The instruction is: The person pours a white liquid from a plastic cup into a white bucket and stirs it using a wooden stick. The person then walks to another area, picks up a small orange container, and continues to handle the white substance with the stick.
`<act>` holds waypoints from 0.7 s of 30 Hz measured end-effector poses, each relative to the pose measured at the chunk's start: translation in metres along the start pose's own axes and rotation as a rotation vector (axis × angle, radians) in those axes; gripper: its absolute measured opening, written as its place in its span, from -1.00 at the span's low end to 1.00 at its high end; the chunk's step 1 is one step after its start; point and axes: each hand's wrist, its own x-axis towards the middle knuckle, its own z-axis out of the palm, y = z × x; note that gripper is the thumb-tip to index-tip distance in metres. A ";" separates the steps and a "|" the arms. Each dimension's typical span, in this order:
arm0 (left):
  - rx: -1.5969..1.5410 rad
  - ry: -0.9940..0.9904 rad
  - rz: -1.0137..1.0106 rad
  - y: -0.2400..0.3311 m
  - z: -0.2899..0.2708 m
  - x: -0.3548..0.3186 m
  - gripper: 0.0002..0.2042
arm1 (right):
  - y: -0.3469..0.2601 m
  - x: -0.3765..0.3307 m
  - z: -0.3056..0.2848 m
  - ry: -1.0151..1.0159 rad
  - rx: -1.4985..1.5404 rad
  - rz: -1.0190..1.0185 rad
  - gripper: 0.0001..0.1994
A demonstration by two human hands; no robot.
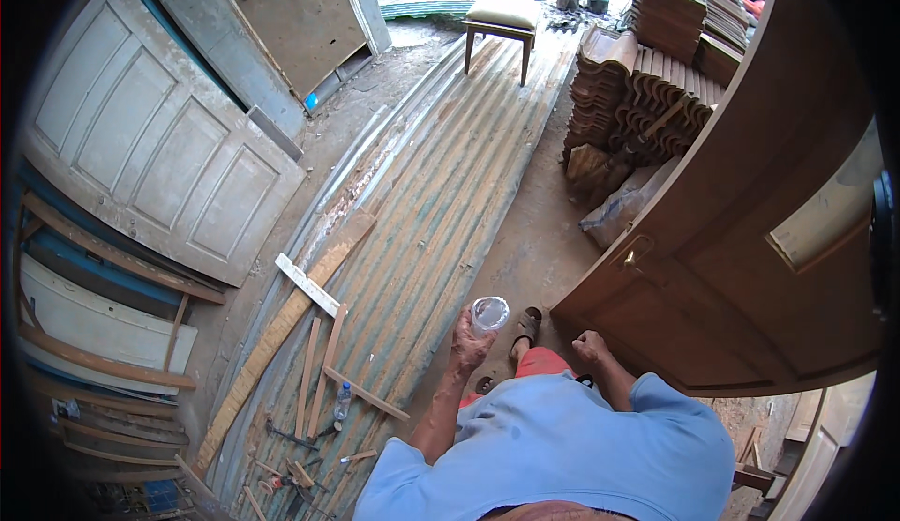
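My left hand [468,345] is wrapped round a clear plastic cup [489,315], held upright in front of my body with its round top facing up. What the cup contains, if anything, I cannot make out. My right hand [590,346] is closed in a loose fist near my waist, with nothing showing in it. A brown wooden door [712,268] with a brass handle [635,253] stands just to the right of that hand.
Corrugated metal sheets [450,184] run along the floor, bearing wood strips, a plastic bottle [342,401], a hammer [292,437] and a cushioned stool [502,20]. Clay roof tiles [600,99] are stacked at far right. Old doors [159,137] lean at left.
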 end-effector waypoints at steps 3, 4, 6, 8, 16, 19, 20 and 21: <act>0.106 0.041 0.060 -0.004 -0.002 0.042 -0.47 | -0.037 0.051 -0.006 -0.070 -0.088 -0.039 -0.60; 0.175 0.053 0.069 -0.003 -0.005 0.054 -0.44 | -0.054 0.066 -0.010 -0.165 -0.137 -0.041 -0.58; 0.129 0.109 0.096 0.000 -0.010 0.085 -0.45 | -0.088 0.102 -0.017 -0.301 -0.188 -0.077 -0.56; 0.052 0.141 0.112 0.013 -0.009 0.127 -0.48 | -0.126 0.133 -0.026 -0.211 -0.179 -0.291 -0.60; -0.051 0.139 0.094 0.032 -0.011 0.228 -0.56 | -0.237 0.243 -0.059 -0.038 -0.060 -0.267 -0.64; -0.030 0.088 0.111 0.028 -0.019 0.274 -0.51 | -0.240 0.277 -0.078 0.130 -0.062 -0.166 -0.65; -0.034 0.084 0.134 0.026 -0.026 0.292 -0.52 | -0.235 0.286 -0.082 0.148 -0.059 -0.140 -0.65; -0.056 0.075 0.148 0.027 -0.023 0.310 -0.53 | -0.218 0.295 -0.090 0.172 -0.069 -0.098 -0.64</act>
